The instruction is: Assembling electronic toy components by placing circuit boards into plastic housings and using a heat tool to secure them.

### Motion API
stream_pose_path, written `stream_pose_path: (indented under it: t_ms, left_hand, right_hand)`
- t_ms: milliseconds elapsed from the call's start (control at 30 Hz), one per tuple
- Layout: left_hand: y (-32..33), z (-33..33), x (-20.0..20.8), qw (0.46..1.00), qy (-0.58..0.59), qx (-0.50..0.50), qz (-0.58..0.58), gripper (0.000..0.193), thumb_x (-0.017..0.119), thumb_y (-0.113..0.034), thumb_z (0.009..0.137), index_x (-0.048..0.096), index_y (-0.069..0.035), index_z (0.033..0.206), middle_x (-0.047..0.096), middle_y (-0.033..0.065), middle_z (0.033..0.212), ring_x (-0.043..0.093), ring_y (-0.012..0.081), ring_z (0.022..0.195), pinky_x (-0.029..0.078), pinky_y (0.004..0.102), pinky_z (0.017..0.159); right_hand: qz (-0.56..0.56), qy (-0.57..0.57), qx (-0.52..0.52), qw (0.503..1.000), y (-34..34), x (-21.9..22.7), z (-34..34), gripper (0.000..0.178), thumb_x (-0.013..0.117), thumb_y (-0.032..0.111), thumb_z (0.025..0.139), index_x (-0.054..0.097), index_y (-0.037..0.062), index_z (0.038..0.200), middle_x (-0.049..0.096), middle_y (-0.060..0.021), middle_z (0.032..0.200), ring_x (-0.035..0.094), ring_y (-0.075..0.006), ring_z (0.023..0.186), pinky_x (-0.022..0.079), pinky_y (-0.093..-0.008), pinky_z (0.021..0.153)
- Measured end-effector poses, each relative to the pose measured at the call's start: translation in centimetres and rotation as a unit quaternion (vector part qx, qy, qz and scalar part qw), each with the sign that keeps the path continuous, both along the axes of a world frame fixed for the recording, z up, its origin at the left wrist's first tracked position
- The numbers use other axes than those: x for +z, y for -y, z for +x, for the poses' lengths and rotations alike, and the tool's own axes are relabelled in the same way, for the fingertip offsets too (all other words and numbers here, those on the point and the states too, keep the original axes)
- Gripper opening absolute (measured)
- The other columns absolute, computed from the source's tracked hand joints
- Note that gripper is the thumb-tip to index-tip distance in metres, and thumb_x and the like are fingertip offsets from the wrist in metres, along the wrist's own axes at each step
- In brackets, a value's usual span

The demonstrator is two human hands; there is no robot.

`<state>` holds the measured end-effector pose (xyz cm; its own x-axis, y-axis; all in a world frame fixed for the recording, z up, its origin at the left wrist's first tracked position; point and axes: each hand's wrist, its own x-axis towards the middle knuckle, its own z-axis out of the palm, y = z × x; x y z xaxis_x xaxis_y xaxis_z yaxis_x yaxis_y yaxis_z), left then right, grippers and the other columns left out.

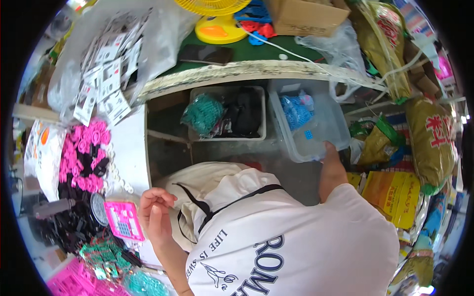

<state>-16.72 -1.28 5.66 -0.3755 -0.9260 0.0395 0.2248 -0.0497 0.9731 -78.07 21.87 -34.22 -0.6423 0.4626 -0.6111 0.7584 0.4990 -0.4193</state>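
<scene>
My right hand (330,157) reaches forward and grips the near rim of a clear plastic bin (326,129) under the table edge. Inside that bin lie a bag of blue small parts (295,111) and one loose blue piece (308,134). My left hand (154,213) hovers at my left side with its fingers loosely curled and nothing visible in it. It is right beside a pink toy calculator (124,220) that lies on the white side surface (129,148).
A second bin (263,114) holds a green bag (203,113) and black parts. Pink and black pieces (83,158) are heaped at the left, with carded packs (106,74) above. A phone (206,54), a yellow fan base (220,30) and a cardboard box (306,16) sit on the green table. Filled sacks (432,143) crowd the right.
</scene>
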Motion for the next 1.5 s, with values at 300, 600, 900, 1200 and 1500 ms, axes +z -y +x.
stream_pose_path:
  t_ms: [300,600,900,1200,1500]
  left_hand:
    - [-5.7,7.9,0.4,0.953,0.155,0.259,-0.018,0.024,0.06,-0.009,0.095,0.061,0.003,0.115,0.064,0.0063,0.098,0.059,0.0124,0.09,0.046,0.0272,0.084]
    - [-12.3,9.3,-3.9,0.816,0.461,0.253,0.239,0.027,0.072,-0.026,0.089,0.066,0.0,0.083,0.065,0.0083,0.067,0.06,0.0176,0.059,0.047,0.031,0.059]
    - [-17.4,11.0,-8.1,0.762,0.479,0.345,0.268,0.024,0.07,-0.021,0.085,0.062,0.0,0.077,0.06,0.0134,0.06,0.058,0.0301,0.054,0.046,0.0391,0.055]
    - [-14.4,14.1,-4.5,0.755,0.454,0.473,0.017,0.019,0.066,-0.001,0.085,0.066,0.001,0.104,0.065,0.0141,0.106,0.062,0.0218,0.087,0.05,0.0299,0.076]
    - [-8.2,18.6,-3.3,0.668,0.695,0.263,-0.031,0.072,0.073,-0.041,0.081,0.053,-0.006,0.14,0.045,0.0087,0.153,0.034,0.037,0.144,0.009,0.067,0.115]
  right_hand:
    - [0.054,0.188,0.654,0.731,15.1,10.9,4.1,0.027,0.064,0.027,0.088,0.068,0.0083,0.109,0.066,-0.0122,0.081,0.064,-0.0226,0.071,0.056,-0.0393,0.066]
    - [-0.17,0.156,0.908,0.351,33.5,25.8,34.7,0.045,0.065,0.043,0.093,0.07,0.0021,0.075,0.058,-0.0034,0.056,0.055,-0.0107,0.05,0.044,-0.0283,0.048]
    - [-0.117,0.026,0.989,-0.089,33.1,31.0,48.6,0.034,0.072,0.038,0.083,0.068,0.0047,0.076,0.064,-0.0114,0.066,0.06,-0.0277,0.057,0.048,-0.0362,0.057]
    - [-0.36,0.032,0.932,-0.018,37.9,37.2,56.3,0.012,0.071,0.012,0.085,0.067,0.0024,0.092,0.061,-0.0069,0.068,0.06,-0.0175,0.059,0.047,-0.0302,0.056]
    - [-0.496,-0.069,0.863,-0.066,41.4,39.8,62.1,0.009,0.072,0.004,0.084,0.069,0.0007,0.092,0.066,-0.0076,0.08,0.063,-0.0172,0.068,0.049,-0.0297,0.064]
